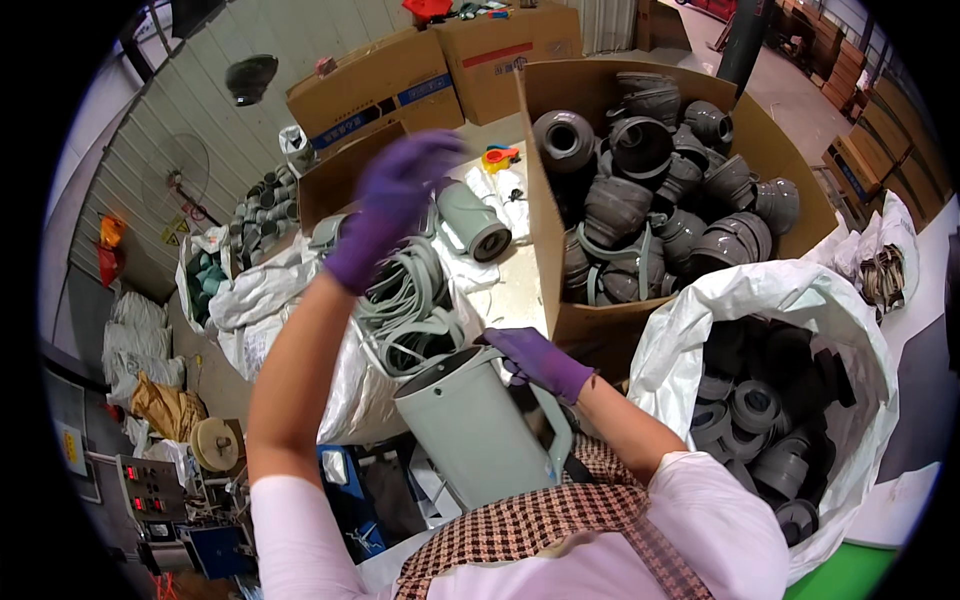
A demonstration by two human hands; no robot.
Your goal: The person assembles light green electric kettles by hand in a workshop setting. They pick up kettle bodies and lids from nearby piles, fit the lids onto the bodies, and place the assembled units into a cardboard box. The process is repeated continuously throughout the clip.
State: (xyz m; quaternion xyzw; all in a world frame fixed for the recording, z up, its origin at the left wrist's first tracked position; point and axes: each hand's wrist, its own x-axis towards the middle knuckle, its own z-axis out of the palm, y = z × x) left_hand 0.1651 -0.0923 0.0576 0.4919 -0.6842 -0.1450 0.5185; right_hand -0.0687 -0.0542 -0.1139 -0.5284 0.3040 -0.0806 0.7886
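Observation:
Close to my body stands a large grey plastic cylinder (455, 430) with an open top and a loop handle on its right side, tilted slightly. My right hand (540, 360), in a purple glove, is closed on the upper end of that handle by the rim. My left hand (395, 205), also gloved in purple, is raised over the table and smeared by motion, so its grip is unclear. Just right of it lies a similar grey cylinder (468, 215) with a dark round end. Below the left hand, grey loop-shaped strips (405, 295) pile up in a white sack.
At the back right, a cardboard box (545, 200) holds many dark grey fittings (640, 150). A white sack (665, 350) of black rings stands at my right. Orange tape (498, 158) lies on the table. Closed cartons (375, 85) stand behind; a control box (150, 485) is lower left.

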